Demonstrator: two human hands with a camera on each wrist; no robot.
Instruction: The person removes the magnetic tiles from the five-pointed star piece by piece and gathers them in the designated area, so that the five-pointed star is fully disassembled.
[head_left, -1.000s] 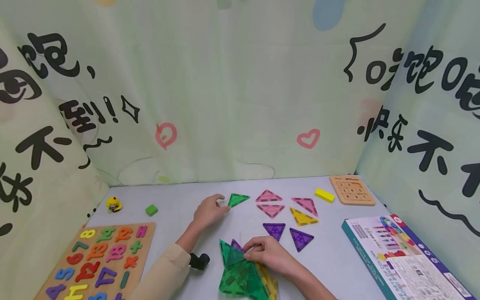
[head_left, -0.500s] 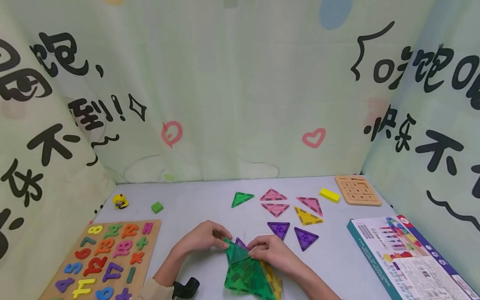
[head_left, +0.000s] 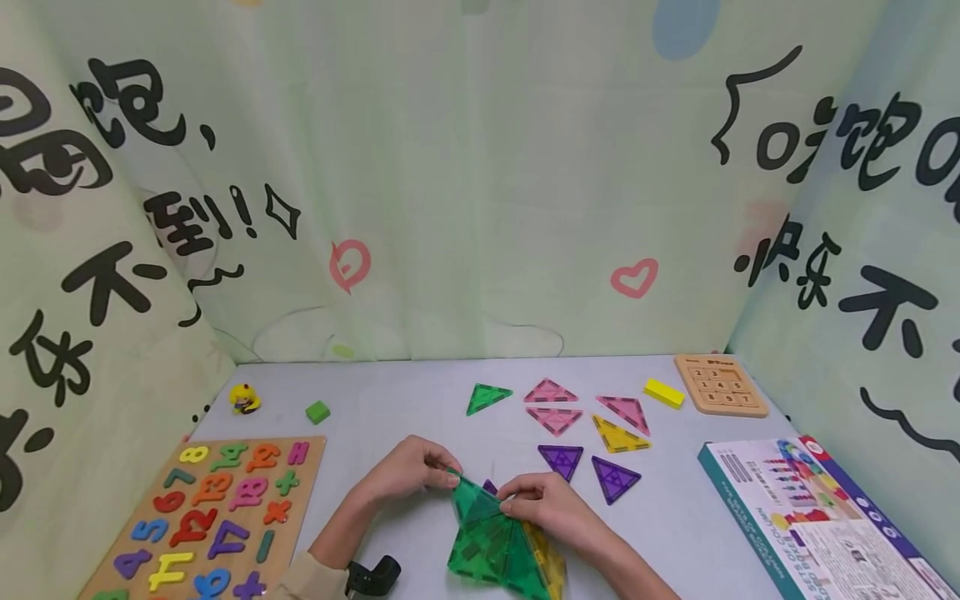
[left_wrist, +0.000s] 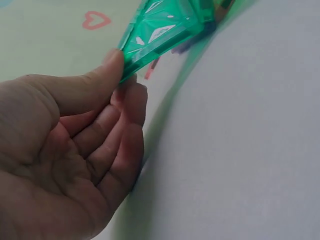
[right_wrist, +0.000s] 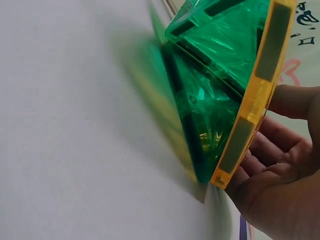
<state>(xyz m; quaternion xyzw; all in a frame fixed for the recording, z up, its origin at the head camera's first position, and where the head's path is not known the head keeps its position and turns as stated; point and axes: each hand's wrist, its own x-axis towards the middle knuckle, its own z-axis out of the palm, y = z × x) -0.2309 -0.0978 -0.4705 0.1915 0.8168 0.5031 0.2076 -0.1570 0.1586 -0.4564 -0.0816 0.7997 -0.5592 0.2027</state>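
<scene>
Pinching far-left corner of green-and-yellow tile structure (head_left: pixel 487 542) in narrow left grip (head_left: pixel 411 468); holding far edge in narrow right grip (head_left: pixel 555 504). Between both grips, well apart from back edge of tabletop (head_left: pixel 425 533).

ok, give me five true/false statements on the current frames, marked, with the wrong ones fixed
1. The left hand pinches a corner of the tile build. True.
2. The right hand holds the yellow block. False: it grips the tile build.
3. The green block sits right of the yellow figure. True.
4. The box lies on the table's left side. False: right side.
5. The loose yellow triangle touches the loose green triangle. False: they lie apart.
</scene>
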